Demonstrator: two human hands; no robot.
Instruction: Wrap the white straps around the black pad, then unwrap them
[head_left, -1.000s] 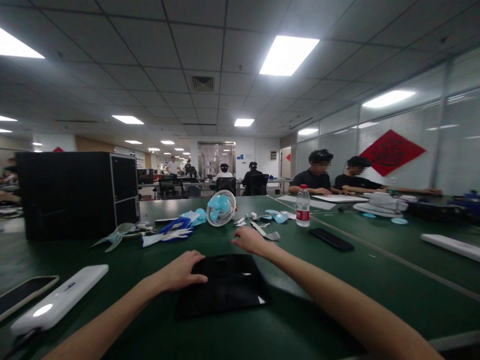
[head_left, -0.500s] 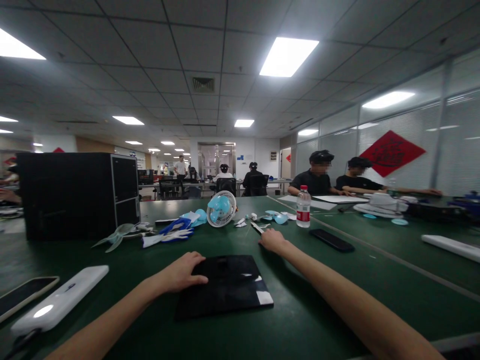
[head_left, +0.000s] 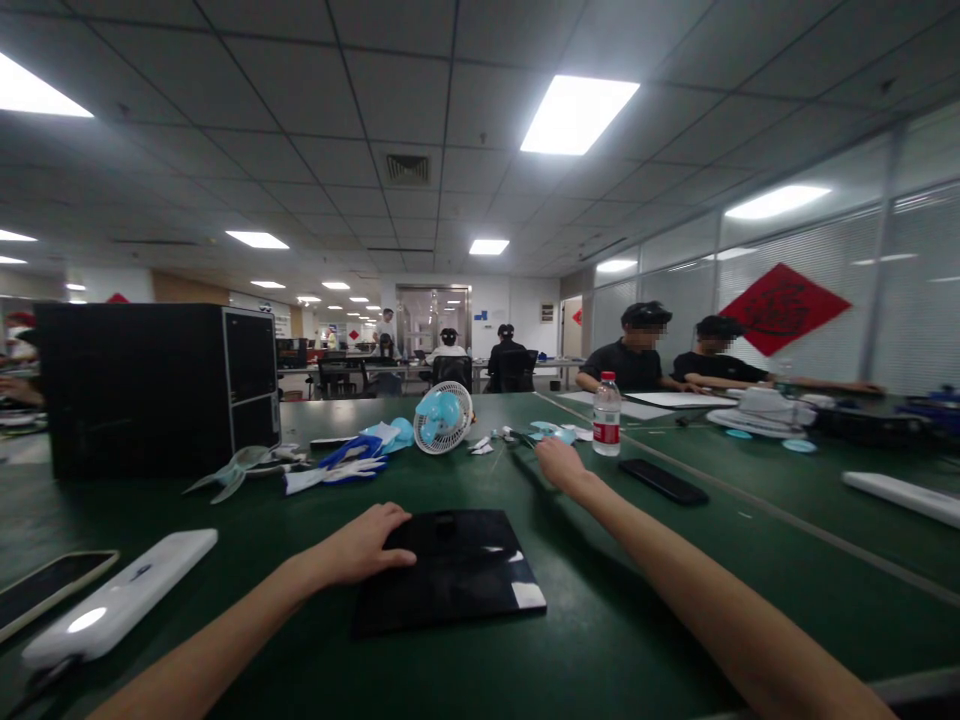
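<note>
My left hand [head_left: 365,545] lies flat, fingers together, on the near left corner of a black flat panel [head_left: 450,570] on the green table [head_left: 675,580]. My right hand [head_left: 559,462] is stretched far forward over the table, its back toward me and its fingers hidden, close to several small pale blue and white parts [head_left: 551,433] and a thin grey strip. A small blue and white desk fan [head_left: 442,417] stands just left of those parts. A water bottle [head_left: 606,413] stands right of the hand.
A black computer case [head_left: 154,388] stands at the left. Blue and white gloves [head_left: 337,465] lie before it. A white device [head_left: 120,600] and a phone [head_left: 45,592] lie near left. Another black phone [head_left: 663,479] lies right. Two people sit at the far right of the table.
My right hand has left the far edge of the black panel and reached forward and right toward the small parts by the bottle. My left hand has stayed on the panel.
</note>
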